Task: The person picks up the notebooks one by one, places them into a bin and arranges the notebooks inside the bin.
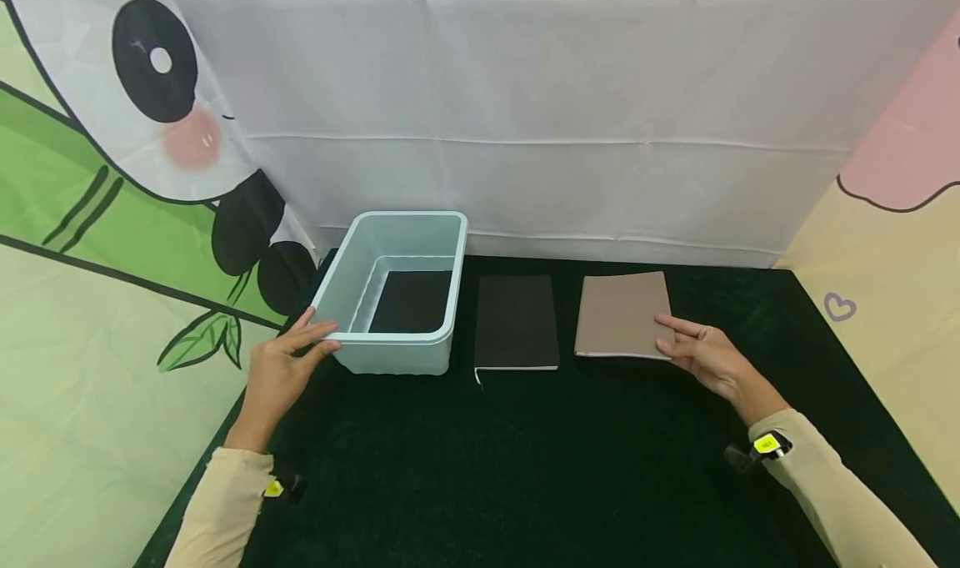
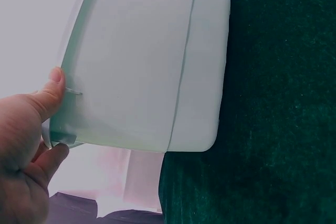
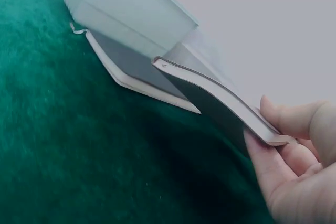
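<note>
A pale blue plastic bin (image 1: 408,217) stands at the back left of the dark green mat, with nothing inside. My left hand (image 1: 326,337) pinches its near left corner, thumb on the rim (image 2: 142,66) and fingers under the lip. Right of the bin a black notebook (image 1: 516,322) lies flat. Further right lies a tan notebook (image 1: 618,314). My right hand (image 1: 663,334) pinches its near right corner, thumb on top and fingers beneath. In the right wrist view that corner of the tan notebook (image 3: 210,90) is raised off the mat, beside the black notebook (image 3: 131,66).
The dark green mat (image 1: 525,468) reaches to the near edge. A white cloth backdrop (image 1: 562,134) closes the back. Printed panels stand on the left (image 1: 90,301) and right (image 1: 900,243) sides.
</note>
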The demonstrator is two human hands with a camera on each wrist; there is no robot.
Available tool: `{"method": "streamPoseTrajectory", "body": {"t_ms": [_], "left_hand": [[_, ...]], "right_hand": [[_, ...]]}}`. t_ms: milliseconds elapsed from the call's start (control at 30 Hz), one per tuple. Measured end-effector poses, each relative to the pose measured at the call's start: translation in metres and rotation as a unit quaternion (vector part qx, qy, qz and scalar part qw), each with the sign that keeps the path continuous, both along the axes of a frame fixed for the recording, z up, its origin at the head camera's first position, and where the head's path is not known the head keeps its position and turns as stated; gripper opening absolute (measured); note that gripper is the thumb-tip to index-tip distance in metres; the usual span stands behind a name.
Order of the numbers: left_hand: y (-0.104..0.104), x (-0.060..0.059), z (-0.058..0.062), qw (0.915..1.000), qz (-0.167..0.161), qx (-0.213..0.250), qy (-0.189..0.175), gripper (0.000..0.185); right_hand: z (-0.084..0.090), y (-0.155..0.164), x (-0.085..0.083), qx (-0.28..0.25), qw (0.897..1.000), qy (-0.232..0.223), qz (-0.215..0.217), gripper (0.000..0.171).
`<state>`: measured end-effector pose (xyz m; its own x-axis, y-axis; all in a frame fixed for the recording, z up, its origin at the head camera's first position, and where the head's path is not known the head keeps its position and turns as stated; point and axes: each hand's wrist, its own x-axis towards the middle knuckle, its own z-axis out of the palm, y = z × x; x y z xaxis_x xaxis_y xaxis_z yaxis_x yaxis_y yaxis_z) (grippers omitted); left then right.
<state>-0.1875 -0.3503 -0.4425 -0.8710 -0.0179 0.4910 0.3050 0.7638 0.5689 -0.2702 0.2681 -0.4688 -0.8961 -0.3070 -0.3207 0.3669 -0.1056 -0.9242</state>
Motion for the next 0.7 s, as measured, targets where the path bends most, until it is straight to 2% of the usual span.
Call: {"method": "streamPoseTrajectory", "body": {"t_ms": [133,300,500,700], "left_hand": [[0.001,-0.001,0.000,0.9999,-0.001,-0.005,0.010,0.031],[0.001,-0.002,0.000,0.9998,-0.002,-0.010,0.020,0.030],[0.000,-0.002,0.001,0.9998,0.001,-0.010,0.016,0.031],[0.001,-0.003,0.000,0.9998,-0.004,-0.007,0.017,0.032]], "right_hand": [[0.008,-0.008,0.000,-0.010,1.000,0.002,-0.018,0.052],[0.026,-0.022,-0.001,-0.050,0.998,-0.001,-0.035,0.051],[0.056,-0.039,-0.005,-0.096,0.995,-0.002,-0.021,0.058],[0.084,-0.063,-0.012,-0.105,0.994,0.018,-0.001,0.065]]}}
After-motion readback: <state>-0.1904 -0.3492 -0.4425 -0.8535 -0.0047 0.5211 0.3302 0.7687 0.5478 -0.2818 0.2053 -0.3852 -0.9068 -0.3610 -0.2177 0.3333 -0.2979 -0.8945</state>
